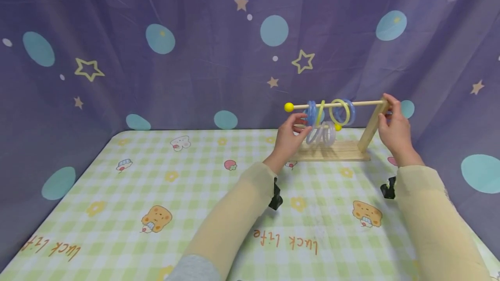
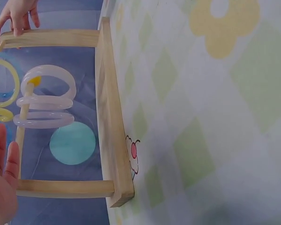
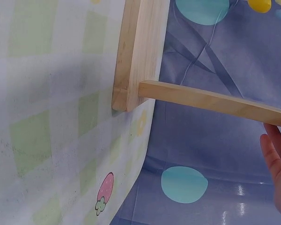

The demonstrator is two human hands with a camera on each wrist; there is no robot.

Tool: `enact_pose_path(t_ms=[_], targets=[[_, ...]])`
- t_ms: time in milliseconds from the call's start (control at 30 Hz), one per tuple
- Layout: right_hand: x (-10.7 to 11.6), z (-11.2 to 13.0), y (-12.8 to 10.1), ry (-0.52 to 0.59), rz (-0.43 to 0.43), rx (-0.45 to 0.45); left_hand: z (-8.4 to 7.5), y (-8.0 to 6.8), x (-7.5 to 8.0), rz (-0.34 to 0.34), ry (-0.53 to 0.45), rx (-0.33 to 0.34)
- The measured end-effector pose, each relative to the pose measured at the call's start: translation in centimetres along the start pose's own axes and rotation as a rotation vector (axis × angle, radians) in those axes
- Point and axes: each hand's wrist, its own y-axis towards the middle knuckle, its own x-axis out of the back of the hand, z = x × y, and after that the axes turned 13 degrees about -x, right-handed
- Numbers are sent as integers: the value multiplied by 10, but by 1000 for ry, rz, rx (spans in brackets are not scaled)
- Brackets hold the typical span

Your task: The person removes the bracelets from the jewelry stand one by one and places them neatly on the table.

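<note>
A wooden stand (image 1: 332, 151) sits at the back of the table. Its top rod (image 1: 359, 103) carries blue rings (image 1: 311, 113) and yellow rings (image 1: 339, 112). A shorter lower rod holds pale rings (image 1: 322, 135). My right hand (image 1: 394, 127) curls its fingers over the top of the right slanted upright (image 1: 369, 131). My left hand (image 1: 291, 135) is at the stand's left end by the blue ring. In the left wrist view its fingers (image 2: 2, 159) lie straight beside the lower rod (image 2: 22, 126) and the pale rings (image 2: 47, 101). In the right wrist view my fingers (image 3: 276, 159) lie under the upright (image 3: 210, 101).
A green checked cloth (image 1: 203, 194) with cartoon prints covers the table. A purple curtain (image 1: 195, 55) with stars and dots hangs close behind and on both sides of the stand. The base (image 2: 110, 117) lies near the table's back edge.
</note>
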Motion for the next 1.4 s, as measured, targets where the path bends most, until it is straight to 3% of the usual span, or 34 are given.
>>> enact_pose_path(t_ms=[300, 633, 967, 1400], targets=[[0, 0, -2, 4, 1, -7, 0, 4, 0, 44, 44, -36], [-1, -3, -2, 2, 0, -13, -4, 7, 4, 54, 86, -12], [0, 0, -2, -3, 3, -9, -6, 8, 13, 34, 30, -7], [1, 2, -1, -4, 10, -9, -6, 13, 40, 28, -46, -79]])
